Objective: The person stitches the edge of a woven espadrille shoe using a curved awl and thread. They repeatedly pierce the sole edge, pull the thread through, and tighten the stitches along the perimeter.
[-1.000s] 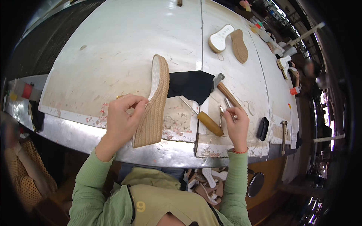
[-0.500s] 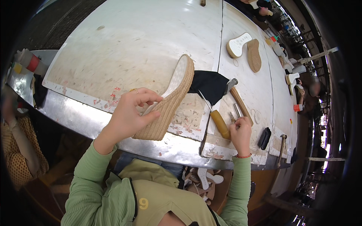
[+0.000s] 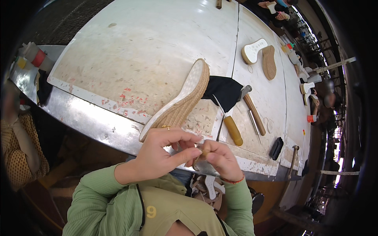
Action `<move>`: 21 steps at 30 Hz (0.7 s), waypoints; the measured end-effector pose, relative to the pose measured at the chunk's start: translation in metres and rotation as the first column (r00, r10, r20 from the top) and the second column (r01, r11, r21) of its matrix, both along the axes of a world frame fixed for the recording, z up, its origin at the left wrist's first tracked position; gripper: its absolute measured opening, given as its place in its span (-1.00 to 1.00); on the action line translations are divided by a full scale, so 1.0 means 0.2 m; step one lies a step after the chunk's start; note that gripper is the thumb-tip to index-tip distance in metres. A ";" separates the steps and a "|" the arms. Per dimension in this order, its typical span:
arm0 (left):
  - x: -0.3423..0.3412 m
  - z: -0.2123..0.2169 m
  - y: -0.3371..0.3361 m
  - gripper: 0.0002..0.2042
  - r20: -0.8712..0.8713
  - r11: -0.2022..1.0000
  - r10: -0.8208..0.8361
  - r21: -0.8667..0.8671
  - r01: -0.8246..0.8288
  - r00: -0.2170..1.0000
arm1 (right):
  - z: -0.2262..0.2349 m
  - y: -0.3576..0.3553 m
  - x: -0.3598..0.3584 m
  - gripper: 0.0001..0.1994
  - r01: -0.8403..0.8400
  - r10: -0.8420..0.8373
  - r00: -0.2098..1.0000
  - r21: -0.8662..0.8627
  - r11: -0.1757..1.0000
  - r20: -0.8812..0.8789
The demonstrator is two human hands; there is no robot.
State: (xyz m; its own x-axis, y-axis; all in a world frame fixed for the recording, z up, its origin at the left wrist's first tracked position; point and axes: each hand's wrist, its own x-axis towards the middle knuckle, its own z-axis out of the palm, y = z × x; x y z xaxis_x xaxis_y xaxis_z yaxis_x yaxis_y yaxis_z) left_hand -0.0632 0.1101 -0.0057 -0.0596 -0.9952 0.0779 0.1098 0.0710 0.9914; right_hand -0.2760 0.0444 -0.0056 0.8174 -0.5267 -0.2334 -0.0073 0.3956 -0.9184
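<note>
Near the table's front edge my left hand [image 3: 159,155] and my right hand [image 3: 223,159] meet, fingertips pinched together. Between them shows a small brownish, curved piece [image 3: 195,164], mostly covered by the fingers; its kind is not clear. Just beyond my left hand a wedge sole [image 3: 177,103] with a braided rope-like side and white top lies on the table, free of both hands. To its right are a black cloth [image 3: 222,89], an awl-like tool with a yellow handle [image 3: 233,130], a hammer [image 3: 253,109] and a thin metal pointed tool [image 3: 254,122].
The white table [image 3: 149,43] has a metal front edge. Another pair of wedge soles [image 3: 269,63] stands farther right. A black, brush-like block [image 3: 276,148] and a second hammer [image 3: 293,159] lie near the right front. Below, a box holds white sole pieces [image 3: 210,187]. A co-worker's arm [image 3: 26,141] shows at left.
My left hand has let go of the wedge sole, now lying on the table. My right hand has come left from beside the tools, with the small piece now between both hands.
</note>
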 end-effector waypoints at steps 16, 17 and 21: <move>0.10 -0.06 0.01 -0.90 0.000 0.999 0.040 0.003 -0.040 0.999 | 0.11 0.00 0.07 -0.72 -0.145 0.098 0.960 -0.166 0.975 -0.261; 0.11 -0.05 0.01 -0.91 0.064 0.997 0.065 -0.048 -0.062 0.996 | 0.11 0.00 0.08 -0.72 -0.157 0.109 0.958 -0.166 0.974 -0.267; 0.13 -0.04 -0.01 -0.95 0.264 0.955 0.217 -0.255 -0.149 0.940 | 0.10 -0.02 0.11 -0.71 -0.150 0.104 0.965 -0.179 0.972 -0.241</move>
